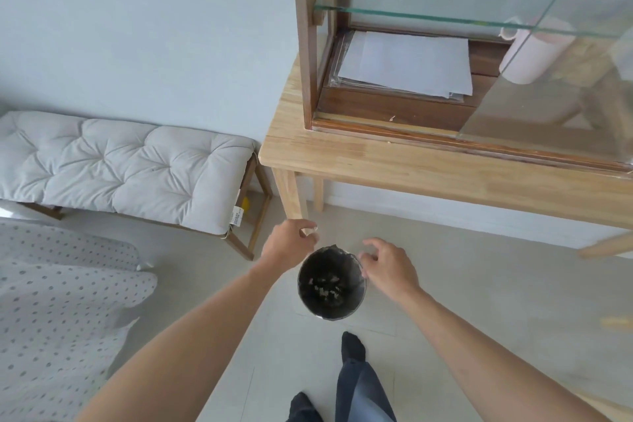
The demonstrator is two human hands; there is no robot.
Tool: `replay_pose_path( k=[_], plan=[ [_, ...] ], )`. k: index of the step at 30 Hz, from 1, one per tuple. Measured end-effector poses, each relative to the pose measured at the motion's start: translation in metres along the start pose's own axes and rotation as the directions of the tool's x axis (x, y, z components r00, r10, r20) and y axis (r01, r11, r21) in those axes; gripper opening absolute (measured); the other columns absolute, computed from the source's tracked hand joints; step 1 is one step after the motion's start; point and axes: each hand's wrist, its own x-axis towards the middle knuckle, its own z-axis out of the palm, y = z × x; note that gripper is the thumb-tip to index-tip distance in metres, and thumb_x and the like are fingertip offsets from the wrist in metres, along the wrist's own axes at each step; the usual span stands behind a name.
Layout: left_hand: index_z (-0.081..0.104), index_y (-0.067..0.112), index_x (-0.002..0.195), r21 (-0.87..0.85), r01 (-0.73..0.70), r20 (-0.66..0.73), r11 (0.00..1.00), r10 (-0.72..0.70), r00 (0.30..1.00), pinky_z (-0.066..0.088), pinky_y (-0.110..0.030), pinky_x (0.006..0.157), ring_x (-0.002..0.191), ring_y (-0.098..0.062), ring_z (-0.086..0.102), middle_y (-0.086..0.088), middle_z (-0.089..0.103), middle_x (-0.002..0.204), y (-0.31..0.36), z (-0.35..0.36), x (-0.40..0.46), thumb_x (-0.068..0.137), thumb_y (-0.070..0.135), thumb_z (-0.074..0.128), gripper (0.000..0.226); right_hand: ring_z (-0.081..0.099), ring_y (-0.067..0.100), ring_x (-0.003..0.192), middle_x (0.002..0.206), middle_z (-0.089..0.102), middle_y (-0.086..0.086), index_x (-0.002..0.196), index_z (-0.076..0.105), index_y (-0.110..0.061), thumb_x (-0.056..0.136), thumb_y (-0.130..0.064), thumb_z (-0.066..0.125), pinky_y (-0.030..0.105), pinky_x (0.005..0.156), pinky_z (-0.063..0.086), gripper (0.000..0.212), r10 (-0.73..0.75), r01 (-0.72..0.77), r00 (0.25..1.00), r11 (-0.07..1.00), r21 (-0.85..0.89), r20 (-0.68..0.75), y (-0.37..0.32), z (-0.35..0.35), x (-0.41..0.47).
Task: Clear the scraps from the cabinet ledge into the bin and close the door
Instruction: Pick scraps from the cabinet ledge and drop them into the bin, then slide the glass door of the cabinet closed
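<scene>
A small round bin (356, 301) with a dark liner stands on the floor; pale scraps (325, 286) lie at its bottom. My left hand (291, 243) hovers just left of and above the bin's rim, fingers pinched on a small pale scrap (312, 229). My right hand (387, 267) is at the bin's right rim, fingers spread and curled, holding nothing that I can see. Above, the wood-framed glass cabinet (308, 44) stands on a light wooden table (376, 161). Its glass door (565, 79) is swung open. One tiny pale scrap (392, 118) lies on the cabinet's dark ledge.
White papers (407, 62) lie inside the cabinet beside a pink cup (531, 55), under a glass shelf. A cushioned bench (120, 161) stands left against the wall. Dotted fabric (61, 301) covers the lower left. My legs (356, 380) stand just behind the bin.
</scene>
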Motion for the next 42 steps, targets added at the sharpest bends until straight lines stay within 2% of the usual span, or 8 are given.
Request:
replay_pose_path(
  k=[9, 13, 17, 19, 23, 28, 37, 42],
  plan=[
    [0.079, 0.027, 0.124, 0.080, -0.136, -0.038, 0.987, 0.140, 0.989, 0.049, -0.019, 0.056, 0.058, -0.001, 0.059, 0.005, 0.080, 0.097, 0.049, -0.050, -0.041, 0.105, 0.031, 0.065, 0.024, 0.072, 0.016, 0.077, 0.084, 0.082, -0.008, 0.130, 0.073, -0.028, 0.106, -0.036, 0.056, 0.033, 0.077, 0.055, 0.030, -0.085, 0.095, 0.981, 0.994, 0.050, -0.173, -0.032, -0.058, -0.043],
    [0.085, 0.030, 0.106, 0.151, -0.196, -0.073, 0.969, 0.209, 0.975, 0.054, -0.024, 0.070, 0.088, -0.007, 0.071, 0.015, 0.077, 0.098, 0.078, -0.070, -0.063, 0.099, 0.031, 0.072, 0.014, 0.071, 0.014, 0.070, 0.083, 0.082, -0.010, 0.106, 0.075, -0.036, 0.104, -0.036, 0.056, 0.031, 0.067, 0.052, 0.020, -0.114, 0.134, 0.957, 0.989, 0.056, -0.268, -0.051, -0.099, -0.062],
    [0.080, 0.035, 0.085, 0.358, -0.210, -0.059, 0.910, 0.246, 0.967, 0.053, -0.028, 0.066, 0.085, -0.011, 0.070, 0.015, 0.075, 0.094, 0.093, -0.082, -0.075, 0.092, 0.046, 0.080, 0.013, 0.069, 0.007, 0.065, 0.072, 0.080, -0.012, 0.093, 0.072, -0.040, 0.104, -0.037, 0.057, 0.029, 0.062, 0.047, 0.019, -0.135, 0.170, 0.923, 0.983, 0.067, -0.362, -0.060, -0.139, -0.074],
    [0.082, 0.035, 0.098, 0.405, -0.215, -0.017, 0.888, 0.243, 0.970, 0.059, -0.034, 0.078, 0.095, -0.015, 0.071, 0.011, 0.076, 0.106, 0.092, -0.079, -0.077, 0.094, 0.046, 0.079, 0.012, 0.069, 0.006, 0.065, 0.071, 0.080, -0.012, 0.093, 0.073, -0.039, 0.104, -0.036, 0.058, 0.028, 0.060, 0.046, 0.019, -0.136, 0.176, 0.907, 0.982, 0.066, -0.398, -0.061, -0.153, -0.078],
    [0.059, 0.036, 0.149, 0.456, -0.234, 0.112, 0.859, 0.206, 0.972, 0.056, -0.036, 0.091, 0.126, -0.022, 0.065, 0.004, 0.067, 0.141, 0.081, -0.058, -0.084, 0.096, 0.029, 0.079, 0.057, 0.070, 0.006, 0.067, 0.070, 0.080, -0.012, 0.098, 0.076, -0.038, 0.103, -0.035, 0.058, 0.028, 0.061, 0.046, 0.018, -0.141, 0.184, 0.898, 0.981, 0.064, -0.417, -0.054, -0.161, -0.082],
    [0.080, 0.033, 0.114, 0.458, -0.237, -0.041, 0.857, 0.287, 0.957, 0.060, -0.039, 0.085, 0.109, -0.022, 0.070, 0.005, 0.071, 0.132, 0.082, -0.051, -0.085, 0.102, 0.033, 0.069, 0.016, 0.069, 0.007, 0.069, 0.076, 0.080, -0.013, 0.100, 0.076, -0.036, 0.103, -0.035, 0.057, 0.028, 0.061, 0.044, 0.019, -0.148, 0.179, 0.895, 0.983, 0.035, -0.421, -0.042, -0.163, -0.082],
    [0.051, 0.022, 0.156, 0.166, -0.444, -0.415, 0.881, 0.471, 0.779, 0.043, -0.048, 0.115, 0.141, -0.030, 0.049, -0.006, 0.052, 0.154, 0.135, -0.108, -0.068, 0.101, 0.032, 0.070, 0.059, 0.072, 0.024, 0.123, 0.133, 0.076, 0.002, 0.137, 0.073, -0.014, 0.107, -0.028, 0.064, 0.043, 0.105, 0.055, 0.034, -0.329, 0.355, 0.745, 0.932, -0.072, -0.580, -0.047, -0.213, -0.066],
    [0.014, 0.025, 0.169, 0.050, -0.420, -0.463, 0.906, 0.394, 0.794, 0.035, -0.055, 0.121, 0.155, -0.033, 0.031, -0.006, 0.028, 0.173, 0.171, -0.144, -0.046, 0.093, 0.051, 0.077, 0.101, 0.064, 0.035, 0.133, 0.143, 0.066, 0.015, 0.143, 0.068, -0.007, 0.108, -0.024, 0.064, 0.051, 0.114, 0.050, 0.039, -0.393, 0.385, 0.673, 0.909, -0.158, -0.627, -0.057, -0.250, -0.045]
  ],
)
